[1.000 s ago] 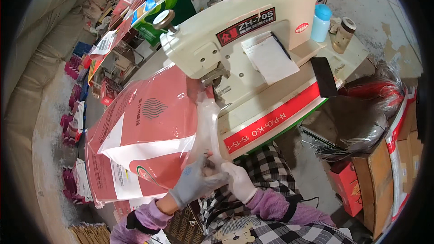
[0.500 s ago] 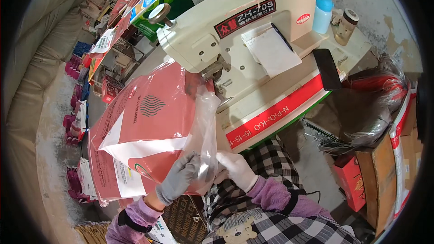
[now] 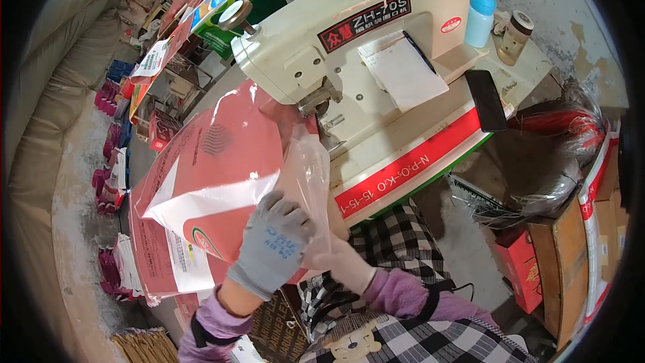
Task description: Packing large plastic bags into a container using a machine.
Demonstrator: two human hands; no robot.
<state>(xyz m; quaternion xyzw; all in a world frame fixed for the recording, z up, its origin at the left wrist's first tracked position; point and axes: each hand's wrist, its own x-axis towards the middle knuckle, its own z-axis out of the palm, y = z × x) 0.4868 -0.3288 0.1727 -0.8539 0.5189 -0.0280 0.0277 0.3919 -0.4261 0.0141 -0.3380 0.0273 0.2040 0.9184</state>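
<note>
A red and white woven sack [image 3: 232, 141] hangs below the head of a pale industrial sewing machine [image 3: 279, 67], its upper corner under the needle area. From its open side sticks out a clear plastic liner [image 3: 312, 168]. My left hand [image 3: 272, 245], in a grey glove with blue marks, lies back upward over the sack's edge, fingers bent and closed on the liner. Opposite it, my right hand [image 3: 346, 265] in a white glove grips the liner's lower edge; its fingertips are partly covered by the film.
On the machine bed lie a white notepad [image 3: 403, 74] and a black phone [image 3: 485, 102]. A blue bottle [image 3: 480, 19] and a lidded jar [image 3: 516, 39] stand behind. At right are a thread bundle [image 3: 571, 141], a red box [image 3: 519, 269] and cardboard [image 3: 561, 269]. Folded bundles [image 3: 111, 188] line the left wall.
My left hand has turned back upward and moved up and right over the sack's edge. The liner spreads wider, and my right hand is now partly behind it. The sack's surface has shifted slightly.
</note>
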